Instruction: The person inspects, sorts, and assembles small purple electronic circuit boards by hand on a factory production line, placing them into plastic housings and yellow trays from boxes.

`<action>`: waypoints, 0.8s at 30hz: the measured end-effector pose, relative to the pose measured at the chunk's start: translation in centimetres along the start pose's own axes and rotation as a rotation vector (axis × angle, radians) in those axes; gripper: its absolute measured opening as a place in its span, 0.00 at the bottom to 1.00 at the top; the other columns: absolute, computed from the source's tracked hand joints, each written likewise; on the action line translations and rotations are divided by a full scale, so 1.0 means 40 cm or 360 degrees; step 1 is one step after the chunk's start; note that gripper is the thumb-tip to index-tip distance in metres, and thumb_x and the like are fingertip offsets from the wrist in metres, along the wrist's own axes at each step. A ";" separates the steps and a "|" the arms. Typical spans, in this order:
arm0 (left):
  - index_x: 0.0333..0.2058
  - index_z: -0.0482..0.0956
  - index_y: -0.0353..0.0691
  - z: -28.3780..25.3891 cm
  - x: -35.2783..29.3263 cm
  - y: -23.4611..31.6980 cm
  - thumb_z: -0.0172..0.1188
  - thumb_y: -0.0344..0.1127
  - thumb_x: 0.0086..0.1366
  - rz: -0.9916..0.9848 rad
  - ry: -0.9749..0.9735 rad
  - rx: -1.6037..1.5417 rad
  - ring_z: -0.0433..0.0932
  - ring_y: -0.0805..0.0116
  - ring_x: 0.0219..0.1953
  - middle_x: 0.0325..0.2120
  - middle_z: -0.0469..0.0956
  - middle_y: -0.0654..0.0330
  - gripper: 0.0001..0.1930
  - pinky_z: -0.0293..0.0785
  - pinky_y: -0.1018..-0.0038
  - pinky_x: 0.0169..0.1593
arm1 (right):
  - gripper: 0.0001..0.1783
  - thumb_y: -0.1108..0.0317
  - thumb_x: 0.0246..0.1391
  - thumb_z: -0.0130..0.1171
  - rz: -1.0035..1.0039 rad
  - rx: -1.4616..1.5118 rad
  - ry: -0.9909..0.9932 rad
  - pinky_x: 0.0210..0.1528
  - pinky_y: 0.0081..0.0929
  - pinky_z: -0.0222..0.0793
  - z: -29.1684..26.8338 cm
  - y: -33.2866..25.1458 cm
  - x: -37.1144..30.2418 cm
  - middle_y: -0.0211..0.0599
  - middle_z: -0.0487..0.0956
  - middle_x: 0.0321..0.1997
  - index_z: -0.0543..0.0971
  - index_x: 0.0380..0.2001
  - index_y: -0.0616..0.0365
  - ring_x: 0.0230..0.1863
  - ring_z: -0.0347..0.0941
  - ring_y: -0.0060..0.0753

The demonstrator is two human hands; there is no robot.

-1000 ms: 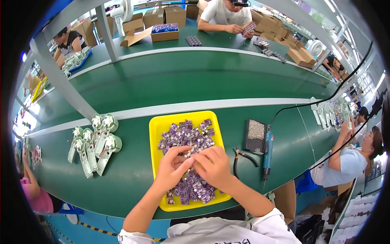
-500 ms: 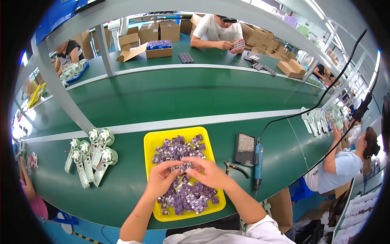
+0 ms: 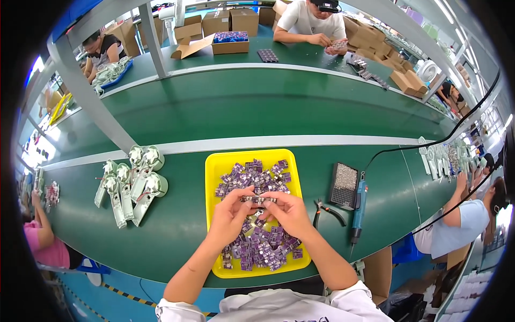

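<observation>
Both my hands hold a short strip of joined small circuit boards (image 3: 259,200) above a yellow tray (image 3: 215,169). The fingers of my left hand (image 3: 228,216) pinch its left end, and those of my right hand (image 3: 291,216) grip the right end. The strip is seen nearly edge-on, with its far side partly behind the fingertips. Loose purple circuit boards (image 3: 263,249) lie heaped in the tray, below and beyond my hands.
Right of the tray are diagonal cutters (image 3: 328,214), a black box of small metal parts (image 3: 344,183) and a teal electric screwdriver (image 3: 359,206) with a black cable. Pale green fan housings (image 3: 129,188) lie to the left. Across the bench, a person (image 3: 314,27) handles boards.
The strip has tilted in my hands from showing its face to nearly edge-on. My view has shifted, so the bench and tray appear slightly farther right and higher.
</observation>
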State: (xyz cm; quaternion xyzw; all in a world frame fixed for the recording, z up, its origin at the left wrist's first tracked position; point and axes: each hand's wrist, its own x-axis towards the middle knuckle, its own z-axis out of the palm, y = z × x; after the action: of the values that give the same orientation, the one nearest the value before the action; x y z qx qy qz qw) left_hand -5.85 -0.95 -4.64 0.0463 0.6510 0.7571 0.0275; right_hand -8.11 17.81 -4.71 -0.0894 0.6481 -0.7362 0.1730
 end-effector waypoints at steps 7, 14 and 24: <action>0.53 0.71 0.33 -0.001 -0.012 0.014 0.50 0.25 0.72 -0.0173 -0.0032 -0.0041 0.84 0.65 0.43 0.39 0.80 0.55 0.12 0.82 0.73 0.47 | 0.13 0.74 0.64 0.56 -0.0135 -0.0174 0.0081 0.32 0.22 0.79 0.019 -0.006 -0.016 0.37 0.83 0.37 0.79 0.50 0.64 0.32 0.82 0.25; 0.50 0.72 0.33 0.028 -0.020 0.020 0.53 0.26 0.70 0.0017 0.0148 0.0363 0.84 0.71 0.26 0.29 0.81 0.57 0.11 0.77 0.78 0.27 | 0.11 0.74 0.55 0.63 -0.0737 -0.1175 0.0659 0.26 0.26 0.74 0.084 -0.031 -0.038 0.42 0.84 0.28 0.84 0.43 0.59 0.24 0.82 0.31; 0.53 0.70 0.38 -0.010 -0.026 -0.019 0.54 0.31 0.72 0.0148 0.0273 0.0081 0.81 0.73 0.25 0.38 0.84 0.51 0.13 0.80 0.76 0.31 | 0.16 0.71 0.59 0.62 -0.0355 -0.0747 0.0588 0.27 0.19 0.69 0.094 -0.029 0.004 0.32 0.83 0.27 0.81 0.50 0.59 0.27 0.75 0.14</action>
State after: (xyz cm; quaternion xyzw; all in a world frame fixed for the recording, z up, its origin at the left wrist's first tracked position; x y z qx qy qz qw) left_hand -4.89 -1.33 -5.50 0.0123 0.6671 0.7420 -0.0646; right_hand -7.11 14.41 -3.04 -0.0621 0.8070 -0.5847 -0.0548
